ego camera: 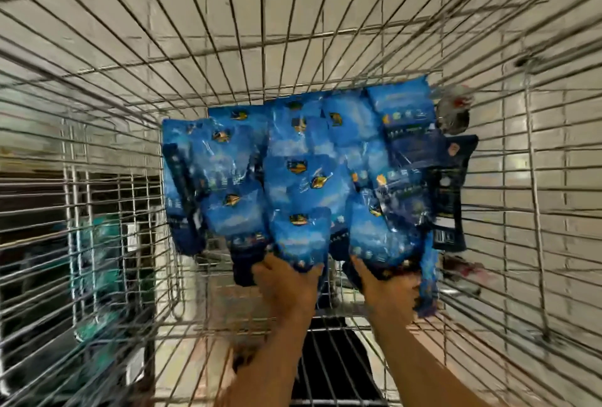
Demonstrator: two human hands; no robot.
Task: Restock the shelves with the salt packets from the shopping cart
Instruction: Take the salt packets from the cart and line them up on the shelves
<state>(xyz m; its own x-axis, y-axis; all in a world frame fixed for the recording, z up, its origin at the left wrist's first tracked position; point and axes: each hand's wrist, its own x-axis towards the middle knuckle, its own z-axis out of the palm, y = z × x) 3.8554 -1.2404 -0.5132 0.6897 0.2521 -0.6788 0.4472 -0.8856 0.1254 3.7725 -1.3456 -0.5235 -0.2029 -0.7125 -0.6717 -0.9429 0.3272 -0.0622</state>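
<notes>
I look straight down into a wire shopping cart (97,106). Several blue salt packets (293,158) lie piled on its floor, overlapping each other. My left hand (286,286) grips the near end of one blue salt packet (298,237) at the front of the pile. My right hand (387,286) is closed on the near end of another blue packet (374,230) beside it. Both forearms reach in from the bottom edge. The picture is blurred by motion.
The cart's wire walls rise steeply on all sides. A dark navy packet (451,191) leans against the right wall. A cart wheel (452,113) shows through the mesh at the far right. White floor tiles lie beneath, with teal goods (94,276) outside on the left.
</notes>
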